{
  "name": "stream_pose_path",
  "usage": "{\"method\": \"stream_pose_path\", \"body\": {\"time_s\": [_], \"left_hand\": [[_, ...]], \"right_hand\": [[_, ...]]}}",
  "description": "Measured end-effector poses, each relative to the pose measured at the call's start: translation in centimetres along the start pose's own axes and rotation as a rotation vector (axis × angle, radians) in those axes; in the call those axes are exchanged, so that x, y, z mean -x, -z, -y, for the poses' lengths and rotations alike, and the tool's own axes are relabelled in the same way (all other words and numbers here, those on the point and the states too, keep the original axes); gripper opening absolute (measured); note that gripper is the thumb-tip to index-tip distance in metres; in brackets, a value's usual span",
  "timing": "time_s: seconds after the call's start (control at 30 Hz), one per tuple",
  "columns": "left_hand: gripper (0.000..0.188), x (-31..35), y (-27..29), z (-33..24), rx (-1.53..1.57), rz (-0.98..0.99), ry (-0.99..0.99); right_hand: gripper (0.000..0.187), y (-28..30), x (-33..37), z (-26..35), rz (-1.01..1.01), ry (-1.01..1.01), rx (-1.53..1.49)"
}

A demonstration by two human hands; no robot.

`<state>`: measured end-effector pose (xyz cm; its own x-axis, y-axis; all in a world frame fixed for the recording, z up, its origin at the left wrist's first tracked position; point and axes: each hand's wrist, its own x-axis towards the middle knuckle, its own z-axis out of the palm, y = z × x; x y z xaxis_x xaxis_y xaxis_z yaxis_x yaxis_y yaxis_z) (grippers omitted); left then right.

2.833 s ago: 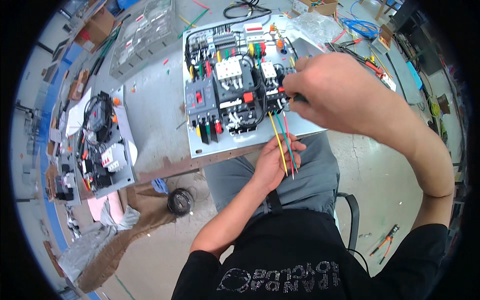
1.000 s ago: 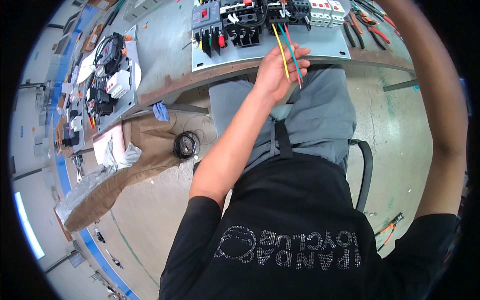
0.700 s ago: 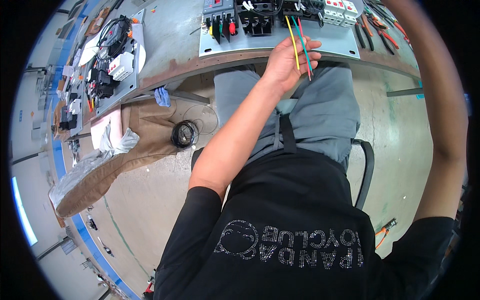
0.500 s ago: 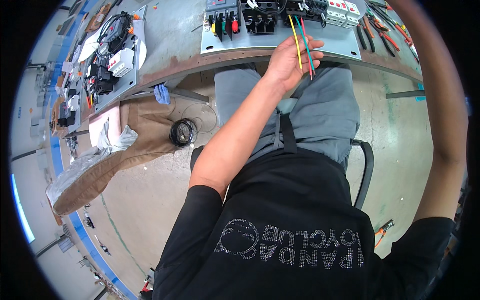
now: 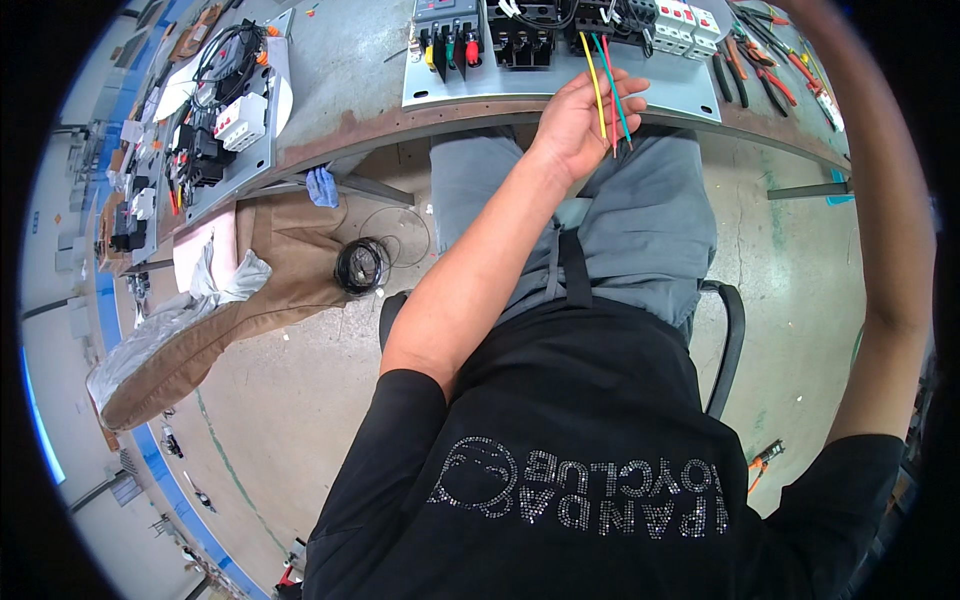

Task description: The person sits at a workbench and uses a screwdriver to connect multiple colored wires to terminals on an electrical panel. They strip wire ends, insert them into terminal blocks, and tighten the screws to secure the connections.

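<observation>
My left hand (image 5: 578, 125) is palm up at the bench's front edge, fingers lightly curled and apart. Across its palm and fingers lie a yellow wire (image 5: 594, 80), a green wire (image 5: 614, 90) and a red wire (image 5: 607, 52). The wires come down from a black terminal part (image 5: 597, 26) on a light metal mounting plate (image 5: 455, 95); their lower ends are loose. No finger visibly closes around them. My right forearm rises along the right side to the upper edge, and the right hand is outside the picture.
Beside the wires are a black three-pole block (image 5: 522, 45), white breakers with red switches (image 5: 685, 30) and a grey breaker (image 5: 447, 15). Pliers (image 5: 735, 75) and other hand tools lie right on the bench. Another plate (image 5: 215, 185) and a person's brown-trousered leg (image 5: 280, 255) are left.
The wires' loose ends have shifted slightly in my left hand, which stays in nearly the same place. My right forearm has barely moved, and more of the tools beside it show.
</observation>
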<state>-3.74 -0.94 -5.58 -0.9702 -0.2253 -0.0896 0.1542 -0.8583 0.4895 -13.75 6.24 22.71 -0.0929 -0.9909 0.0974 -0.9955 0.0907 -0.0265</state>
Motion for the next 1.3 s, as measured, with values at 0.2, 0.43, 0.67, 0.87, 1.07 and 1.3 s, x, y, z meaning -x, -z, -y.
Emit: {"method": "stream_pose_path", "body": {"time_s": [0.2,0.43,0.67,0.87,1.07,1.3], "left_hand": [[0.025,-0.3,-0.2,0.1,0.006,0.015,0.020],[0.025,-1.6,0.0,0.2,-0.044,0.028,0.034],[0.025,-1.7,-0.5,0.2,-0.048,0.016,0.036],[0.026,-1.2,0.0,-0.2,-0.018,0.015,0.011],[0.026,-1.3,0.7,-0.3,-0.010,0.032,0.027],[0.025,-0.9,0.3,-0.4,0.039,-0.007,0.034]], "right_hand": [[0.043,-0.9,-1.1,-1.1,-0.008,-0.078,0.082],[0.041,0.4,0.0,0.0,0.113,-0.128,0.049],[0.033,0.0,-0.9,-0.2,0.087,-0.161,0.123],[0.033,1.5,-0.5,1.4,0.148,-0.028,-0.025],[0.025,0.1,0.4,1.7,0.003,0.019,0.146],[0.033,0.9,-0.5,2.7,0.125,-0.148,0.275]]}}
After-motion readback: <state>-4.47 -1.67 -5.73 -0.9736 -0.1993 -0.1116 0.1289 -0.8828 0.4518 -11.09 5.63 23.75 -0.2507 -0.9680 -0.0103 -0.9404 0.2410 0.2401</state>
